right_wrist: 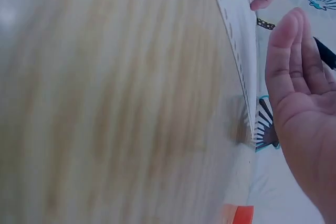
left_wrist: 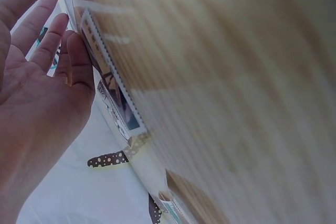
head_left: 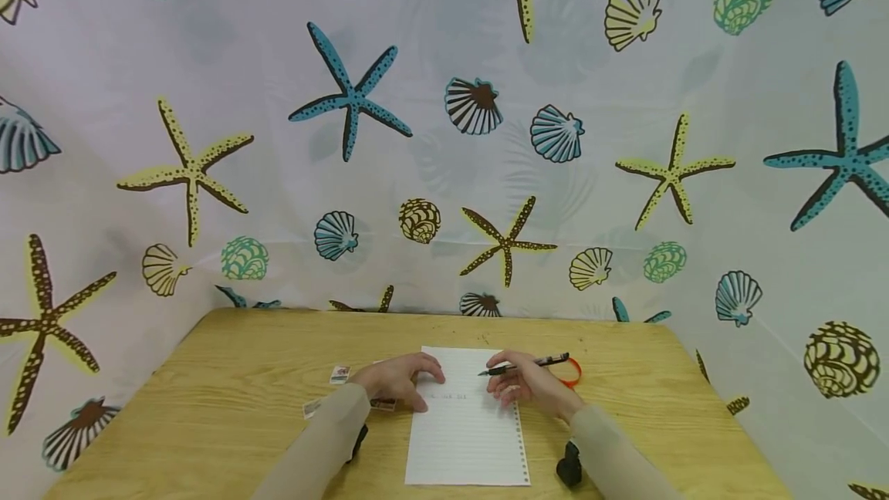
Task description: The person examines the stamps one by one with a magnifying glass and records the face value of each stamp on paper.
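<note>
A lined sheet of paper [head_left: 465, 446] with punched holes down its right edge lies on the wooden table, with a short line of faint writing in its upper part. My right hand [head_left: 528, 386] holds a black pen [head_left: 556, 359] above the sheet's right side, its tip pointing left. In the right wrist view, the curled fingers [right_wrist: 304, 66] hide most of the pen. My left hand [head_left: 401, 378] lies at the sheet's upper left edge, fingers loosely bent and holding nothing. Beside it are several postage stamps [head_left: 339, 374]; one stamp [left_wrist: 113, 74] shows its perforated edge close to the little finger.
An orange-red ring-shaped item [head_left: 575, 373] lies on the table beyond my right hand, partly hidden. Another stamp [head_left: 312, 408] lies left of my left forearm. A white cloth [head_left: 430, 276] printed with starfish and shells hangs behind and on both sides of the table [head_left: 229, 407].
</note>
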`<control>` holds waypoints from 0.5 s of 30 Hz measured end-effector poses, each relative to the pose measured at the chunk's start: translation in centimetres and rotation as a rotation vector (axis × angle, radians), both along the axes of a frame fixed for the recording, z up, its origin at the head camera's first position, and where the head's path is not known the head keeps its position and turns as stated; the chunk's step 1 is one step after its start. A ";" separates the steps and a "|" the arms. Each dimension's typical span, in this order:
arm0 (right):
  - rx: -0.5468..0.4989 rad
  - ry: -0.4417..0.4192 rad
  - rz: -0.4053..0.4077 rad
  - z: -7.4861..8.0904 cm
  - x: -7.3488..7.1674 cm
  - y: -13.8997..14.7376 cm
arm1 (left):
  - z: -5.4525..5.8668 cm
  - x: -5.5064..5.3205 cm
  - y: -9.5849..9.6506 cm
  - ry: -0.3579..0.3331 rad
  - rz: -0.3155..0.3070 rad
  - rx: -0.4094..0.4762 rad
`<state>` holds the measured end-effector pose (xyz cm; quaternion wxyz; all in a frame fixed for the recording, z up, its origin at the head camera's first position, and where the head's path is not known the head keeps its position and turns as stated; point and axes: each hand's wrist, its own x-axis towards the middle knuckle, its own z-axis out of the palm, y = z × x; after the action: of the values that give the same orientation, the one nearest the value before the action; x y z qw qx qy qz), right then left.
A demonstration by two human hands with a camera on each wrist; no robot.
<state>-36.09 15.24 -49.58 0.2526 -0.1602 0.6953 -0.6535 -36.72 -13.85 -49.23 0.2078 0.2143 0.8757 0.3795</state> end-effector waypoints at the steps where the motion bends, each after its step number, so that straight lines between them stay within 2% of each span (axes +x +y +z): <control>1: -0.001 -0.008 0.009 0.0 0.0 -0.2 | 0.0 0.0 0.0 0.001 0.001 0.000; 9: 0.135 0.102 0.027 -0.4 0.1 -1.1 | 0.2 0.3 0.1 -0.009 0.013 -0.003; 15: 0.174 0.087 0.010 -0.5 -0.2 -1.5 | 0.2 0.1 0.1 -0.003 0.009 -0.005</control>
<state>-36.33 13.70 -50.06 0.2384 -0.1695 0.7589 -0.5817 -36.59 -13.75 -49.07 0.2077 0.2092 0.8774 0.3786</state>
